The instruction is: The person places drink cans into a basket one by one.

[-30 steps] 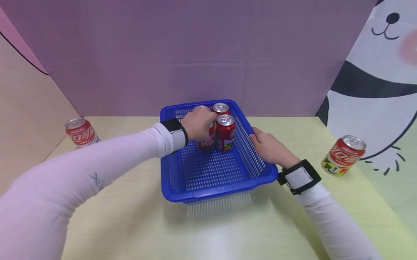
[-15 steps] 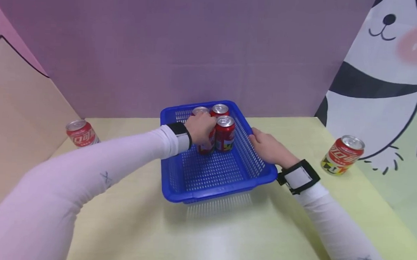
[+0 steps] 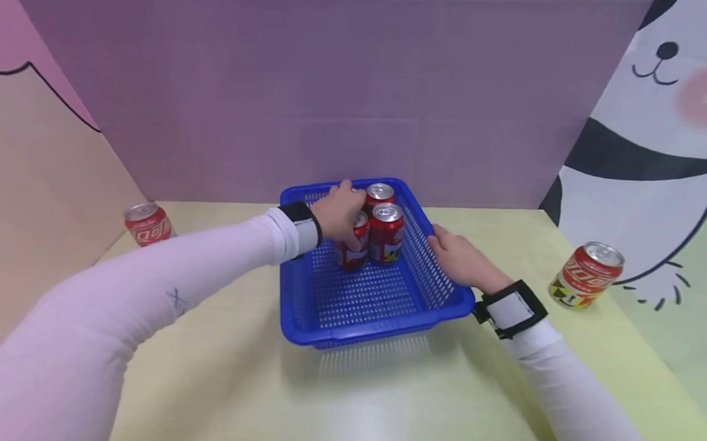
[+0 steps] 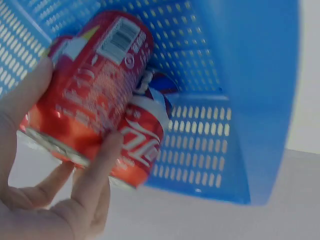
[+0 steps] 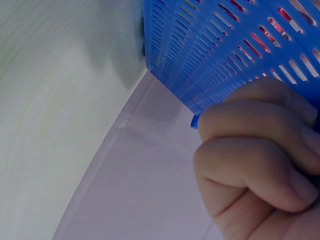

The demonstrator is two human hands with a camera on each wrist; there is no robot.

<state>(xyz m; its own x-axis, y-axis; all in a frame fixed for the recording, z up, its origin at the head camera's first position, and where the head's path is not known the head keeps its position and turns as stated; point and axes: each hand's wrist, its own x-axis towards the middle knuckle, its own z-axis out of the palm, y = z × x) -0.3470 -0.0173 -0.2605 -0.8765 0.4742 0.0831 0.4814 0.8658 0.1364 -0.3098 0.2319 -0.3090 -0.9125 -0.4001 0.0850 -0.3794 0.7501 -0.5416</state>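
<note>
Two bare hands work at a blue plastic basket (image 3: 378, 328) in the middle of the frame, set against a pale yellow table (image 3: 345, 411).

The left hand (image 3: 337, 214) reaches in from the left, over the basket's left side. Its thumb and fingers are curled round the held can (image 4: 100, 75), red with a silver end, which is inside the basket just left of center. Whether the can's base touches the basket floor cannot be told.

Just to its right stands a second red can (image 3: 386, 234), with a third red can (image 3: 380, 194) behind it, nearer the basket's upper edge. The hand covers the upper left of the basket, so what lies behind it is hidden.

The right hand (image 3: 461, 258) grips the basket's right rim, right of center in the frame; the right wrist view shows its fingers bent tightly inward beside the slotted blue wall.

Outside the basket, one red can (image 3: 148, 226) stands at center left, partly covered by the left sleeve (image 3: 209, 280), and a red-and-yellow can (image 3: 586, 275) stands at center right. Both wrists wear black straps (image 3: 515, 311). A plain purple wall (image 3: 336, 81) fills the upper middle, and a cartoon panda (image 3: 638, 213) covers the upper right.
</note>
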